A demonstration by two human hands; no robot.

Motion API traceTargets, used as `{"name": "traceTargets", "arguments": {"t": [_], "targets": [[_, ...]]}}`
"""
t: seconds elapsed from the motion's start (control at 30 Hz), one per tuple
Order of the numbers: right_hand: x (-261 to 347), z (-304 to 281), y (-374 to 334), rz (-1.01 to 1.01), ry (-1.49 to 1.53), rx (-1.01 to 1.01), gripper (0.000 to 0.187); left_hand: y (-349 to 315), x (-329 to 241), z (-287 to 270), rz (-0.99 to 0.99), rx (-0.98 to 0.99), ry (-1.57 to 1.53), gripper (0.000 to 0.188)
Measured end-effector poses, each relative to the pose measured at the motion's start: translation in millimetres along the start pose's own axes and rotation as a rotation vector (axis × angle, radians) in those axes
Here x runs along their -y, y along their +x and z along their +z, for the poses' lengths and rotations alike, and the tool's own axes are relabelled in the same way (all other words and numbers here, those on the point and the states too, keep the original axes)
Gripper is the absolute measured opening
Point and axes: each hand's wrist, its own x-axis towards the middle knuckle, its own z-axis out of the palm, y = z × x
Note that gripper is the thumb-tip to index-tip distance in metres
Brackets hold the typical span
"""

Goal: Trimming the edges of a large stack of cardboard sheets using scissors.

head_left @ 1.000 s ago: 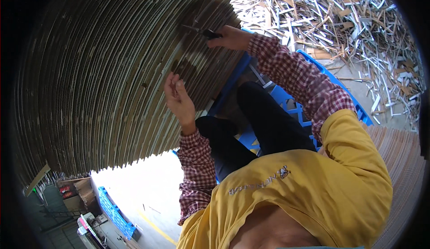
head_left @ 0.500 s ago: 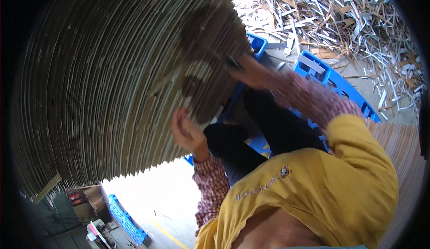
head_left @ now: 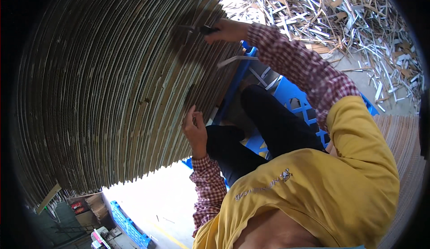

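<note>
Right arm: extended up and leftward across the view from the shoulder, with forearm in a checked sleeve point(head_left: 300, 63). Right hand point(head_left: 229, 30): closed around the handle of a dark-handled bladed tool point(head_left: 207, 30), in front of the upper right part of a tall stack of corrugated cardboard point(head_left: 112, 83). Left arm: bent, with forearm rising from the lower edge. Left hand point(head_left: 195, 130): part-open, with fingers half-curled toward the stack and thumb apart from them; below and slightly left of the right hand, well apart from it, just beside the dark-trousered knee point(head_left: 224, 135). Contact between left fingertips and stack: impossible to tell from this angle.

Tool position: directly left of the right hand, at the stack's exposed edges. Tool direction: tip to the left, away from the wrist. Long axis: near level in the view, with slight upward tilt at the tip, across the run of the sheet edges. Exact blade type and tip contact: unclear because of blur.

Stack orientation: sheet edges in close, bowed lines, steeply slanted near the hands. Pale bent strip point(head_left: 236, 60): below the right hand, near the stack's right border. Beyond, at upper right: heap of cardboard offcuts point(head_left: 309, 14) on the floor. Beside the legs: blue plastic pallet point(head_left: 286, 94).
</note>
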Motion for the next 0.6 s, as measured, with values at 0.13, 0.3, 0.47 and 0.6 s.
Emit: {"name": "traceTargets", "arguments": {"t": [0.13,0.3,0.47,0.6], "targets": [[2.5,2.8,24.1,0.013,0.056,-0.043,0.042,-8.9,1.7,-9.5,0.030,-0.048,0.009,0.027],[8.3,25.7,8.1,0.239,0.114,-0.163,0.035,3.0,-18.5,-12.5,-0.046,-0.071,-0.046,0.029],[-47.4,82.2,-148.2,0.296,0.351,0.431,0.032,36.2,-62.9,-32.9,0.338,-0.064,0.242,0.050],[3.3,46.5,-160.7,0.473,0.372,0.558,0.031,33.4,-40.1,-18.7,0.387,0.221,0.496,0.042]]}}
